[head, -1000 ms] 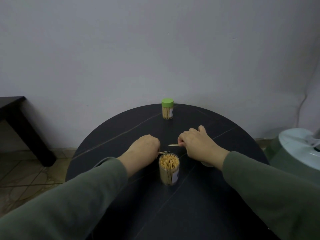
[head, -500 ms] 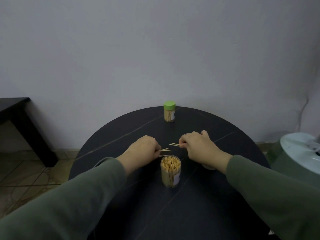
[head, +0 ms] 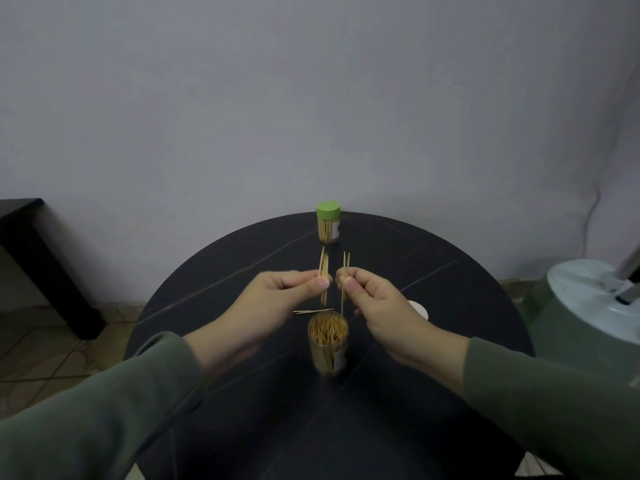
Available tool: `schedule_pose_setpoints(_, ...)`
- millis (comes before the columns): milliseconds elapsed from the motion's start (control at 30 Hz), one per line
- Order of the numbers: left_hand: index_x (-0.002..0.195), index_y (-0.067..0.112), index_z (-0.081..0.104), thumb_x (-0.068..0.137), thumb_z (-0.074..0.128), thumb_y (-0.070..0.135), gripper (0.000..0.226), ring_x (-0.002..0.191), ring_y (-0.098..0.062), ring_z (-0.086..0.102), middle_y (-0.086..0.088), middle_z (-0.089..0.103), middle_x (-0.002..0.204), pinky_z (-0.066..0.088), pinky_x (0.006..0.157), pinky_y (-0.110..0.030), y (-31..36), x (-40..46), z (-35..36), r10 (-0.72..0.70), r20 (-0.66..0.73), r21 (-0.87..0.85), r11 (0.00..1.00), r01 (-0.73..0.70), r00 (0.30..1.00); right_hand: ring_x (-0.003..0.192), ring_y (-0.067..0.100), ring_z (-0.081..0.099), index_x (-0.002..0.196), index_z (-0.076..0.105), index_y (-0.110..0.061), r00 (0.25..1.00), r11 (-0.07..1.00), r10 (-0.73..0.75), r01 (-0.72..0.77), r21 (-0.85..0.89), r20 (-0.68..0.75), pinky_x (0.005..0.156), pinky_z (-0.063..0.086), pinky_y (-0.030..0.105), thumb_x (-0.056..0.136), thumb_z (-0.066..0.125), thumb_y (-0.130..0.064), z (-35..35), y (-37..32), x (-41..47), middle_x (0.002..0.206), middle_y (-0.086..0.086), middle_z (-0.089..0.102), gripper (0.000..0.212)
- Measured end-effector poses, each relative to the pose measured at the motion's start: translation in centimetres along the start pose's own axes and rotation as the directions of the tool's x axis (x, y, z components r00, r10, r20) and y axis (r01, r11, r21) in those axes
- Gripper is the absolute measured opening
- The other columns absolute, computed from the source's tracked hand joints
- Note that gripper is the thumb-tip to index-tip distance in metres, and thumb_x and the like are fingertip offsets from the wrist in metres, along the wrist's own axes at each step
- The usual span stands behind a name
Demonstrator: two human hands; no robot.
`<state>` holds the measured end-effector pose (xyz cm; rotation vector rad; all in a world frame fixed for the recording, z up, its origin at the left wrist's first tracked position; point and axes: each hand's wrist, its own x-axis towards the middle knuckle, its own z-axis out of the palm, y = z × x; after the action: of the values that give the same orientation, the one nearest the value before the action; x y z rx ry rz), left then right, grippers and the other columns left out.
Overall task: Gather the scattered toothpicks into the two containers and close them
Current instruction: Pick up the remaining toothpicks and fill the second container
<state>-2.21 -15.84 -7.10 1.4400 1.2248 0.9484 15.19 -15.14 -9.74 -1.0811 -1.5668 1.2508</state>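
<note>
Left hand [head: 277, 292] and right hand [head: 374, 299] each pinch a small upright bundle of thin wooden toothpicks [head: 323, 271], tips aimed down for dropping into the open clear cylindrical container [head: 328, 344] just beneath; stray toothpicks [head: 313, 311] lie below the left pinch.

The round table [head: 242, 271] has a dark, matt top with thin pale veins — stone-like in look. The toothpicks [head: 323, 271] are pale bare wood. The open container [head: 328, 351] is clear glossy plastic (a paper label on its side), and the far container [head: 328, 223] carries a smooth green plastic lid. The sleeves [head: 104, 410] are soft matt cloth; the wall [head: 311, 98] looks like flat painted plaster, perhaps slightly rough.
</note>
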Motion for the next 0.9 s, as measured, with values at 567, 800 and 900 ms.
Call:
schedule_pose_setpoints(567,0.084,0.022,0.080,0.077,0.078,0.017,0.010,0.081,-0.003,0.067,0.005,0.071,0.087,0.049,0.072,-0.012,-1.5,-0.9,-0.9,-0.031,0.108,0.191,0.982,0.010,0.994,0.082,-0.001,0.052,0.094,0.057,-0.021,0.995,0.993,-0.098,0.099,-0.065,0.017,0.081,0.046,0.019,0.099,0.048,-0.009,1.3,2.1,-0.8,0.090,-0.009,0.053,0.016)
schedule_pose_setpoints(800,0.091,0.026,0.077,0.078,0.078,0.026,0.014,0.087,-0.003,0.068,0.012,0.074,0.090,0.053,0.080,-0.019,-1.0,-0.9,-1.7,0.062,0.189,0.383,0.914,-0.132,0.980,0.082,0.000,0.058,0.092,0.063,-0.018,0.975,0.963,-0.221,0.222,-0.150,0.020,0.074,0.046,0.017,0.093,0.061,-0.009,0.9,2.5,-0.9,0.085,-0.008,0.061,0.010)
schedule_pose_setpoints(900,0.096,0.028,0.075,0.077,0.077,0.026,0.019,0.087,-0.002,0.069,0.011,0.074,0.089,0.054,0.079,-0.018,-0.9,-1.1,-1.7,0.136,0.168,0.377,0.906,-0.191,0.976,0.090,0.008,0.063,0.094,0.066,-0.022,0.961,0.947,-0.276,0.269,-0.176,-0.017,0.081,0.050,0.021,0.088,0.068,-0.010,0.6,2.5,-0.9,0.088,-0.006,0.066,0.014)
